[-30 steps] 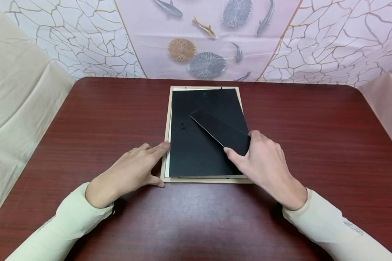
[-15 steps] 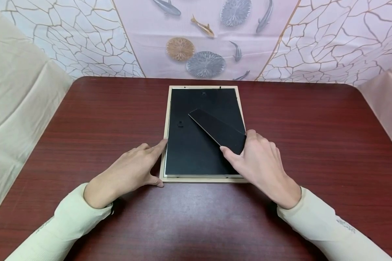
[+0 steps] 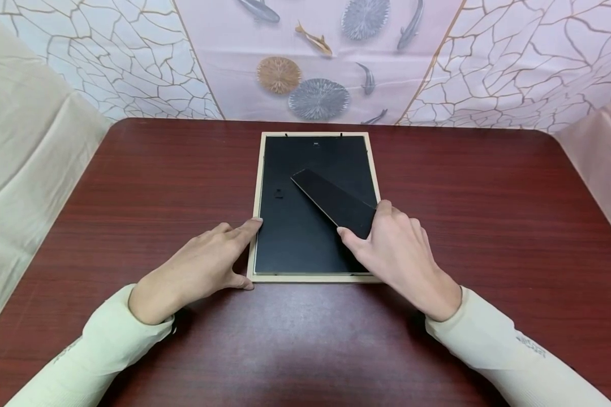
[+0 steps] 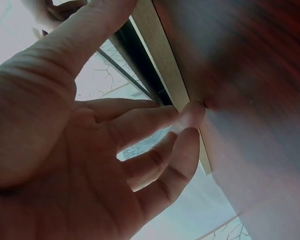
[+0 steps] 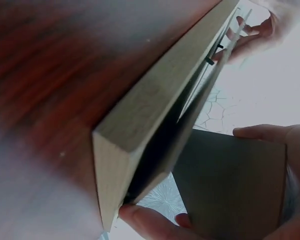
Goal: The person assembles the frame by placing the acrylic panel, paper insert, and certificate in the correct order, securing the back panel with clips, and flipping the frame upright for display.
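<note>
A light wooden picture frame (image 3: pixel 258 186) lies face down in the middle of the table, with its black backing board (image 3: pixel 295 237) set inside it. The black easel stand (image 3: pixel 331 200) slants up off the board. My right hand (image 3: pixel 387 237) pinches the stand's near end between thumb and fingers. In the right wrist view the stand (image 5: pixel 230 185) is lifted above the frame's corner (image 5: pixel 155 110). My left hand (image 3: pixel 219 254) lies flat beside the frame, forefinger along its left edge and thumb at the near left corner. The left wrist view shows fingertips (image 4: pixel 190 112) against the frame edge (image 4: pixel 160 55).
The dark red wooden table (image 3: pixel 489 215) has rounded far corners. A patterned cloth backdrop (image 3: pixel 315 62) with fish and cracked lines hangs behind it, and beige cloth (image 3: pixel 25 141) lines the left and right sides.
The backing board has slid left and squared up inside the frame; the white strip at its left side no longer shows. My right hand moved left with the stand. The left hand stayed put.
</note>
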### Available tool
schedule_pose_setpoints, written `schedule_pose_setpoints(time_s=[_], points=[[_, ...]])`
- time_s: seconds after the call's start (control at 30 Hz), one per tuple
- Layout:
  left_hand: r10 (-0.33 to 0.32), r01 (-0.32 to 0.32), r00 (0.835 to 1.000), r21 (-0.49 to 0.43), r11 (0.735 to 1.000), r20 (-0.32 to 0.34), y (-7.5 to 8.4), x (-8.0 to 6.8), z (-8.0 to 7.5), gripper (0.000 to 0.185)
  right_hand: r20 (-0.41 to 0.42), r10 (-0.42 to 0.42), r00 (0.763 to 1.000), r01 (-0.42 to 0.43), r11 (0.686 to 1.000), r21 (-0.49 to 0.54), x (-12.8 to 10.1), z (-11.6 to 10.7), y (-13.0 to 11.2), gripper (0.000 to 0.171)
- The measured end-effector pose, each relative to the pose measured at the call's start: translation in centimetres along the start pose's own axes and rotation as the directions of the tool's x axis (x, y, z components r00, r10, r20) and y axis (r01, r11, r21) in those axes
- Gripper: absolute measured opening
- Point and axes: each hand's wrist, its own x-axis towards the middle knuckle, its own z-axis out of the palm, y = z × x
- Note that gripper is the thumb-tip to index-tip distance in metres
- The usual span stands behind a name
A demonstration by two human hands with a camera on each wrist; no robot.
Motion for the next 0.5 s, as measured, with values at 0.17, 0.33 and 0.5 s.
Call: schedule_pose_setpoints(time_s=[0.17,0.33,0.5], points=[[0.003,-0.003,1.000,0.026,1.000,0.016,0.05,0.01,-0.18,0.102,0.030,0.013,0.999,-0.013,1.000,-0.007,0.18,-0.13,-0.35,0.057],[-0.004,0.004,1.000,0.026,1.000,0.019,0.01,0.11,-0.14,0.092,0.065,0.030,0.997,-0.029,0.999,-0.016,0.31,-0.19,-0.61,0.061],[0.001,-0.001,1.000,0.040,0.999,0.008,0.01,0.21,0.00,0.084,0.070,0.028,0.997,-0.026,0.999,-0.030,0.27,-0.23,-0.52,0.061]])
